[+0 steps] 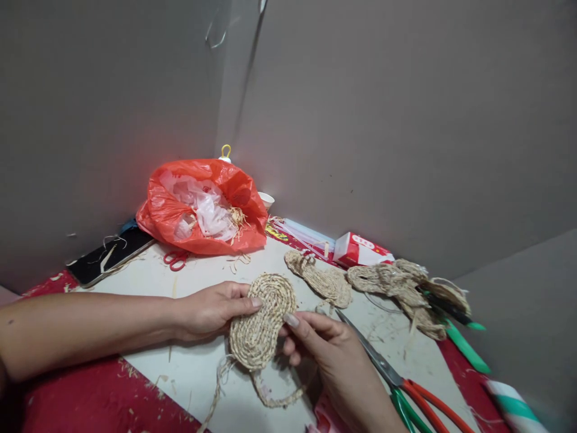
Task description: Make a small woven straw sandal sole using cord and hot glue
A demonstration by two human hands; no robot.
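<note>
A coiled straw-braid sole (264, 316), narrowed at its waist, is held tilted above the white board. My left hand (216, 308) grips its upper left edge, thumb on the face and fingers behind. On the opposite edge, near the waist, the thumb and fingers of my right hand (322, 346) are closed; part of those fingers is hidden. A loose tail of straw braid (282, 402) loops below the sole toward my right hand. Beside that hand lie large scissors (387, 367) with one red and one green handle.
Behind stands a red plastic bag (157, 210) with straw scraps. Small red scissors (177, 259) and a phone (110, 255) lie left. Another straw sole (320, 278), a bundle of straw pieces (396, 285) and a red-and-white box (360, 249) are right. Grey walls meet behind.
</note>
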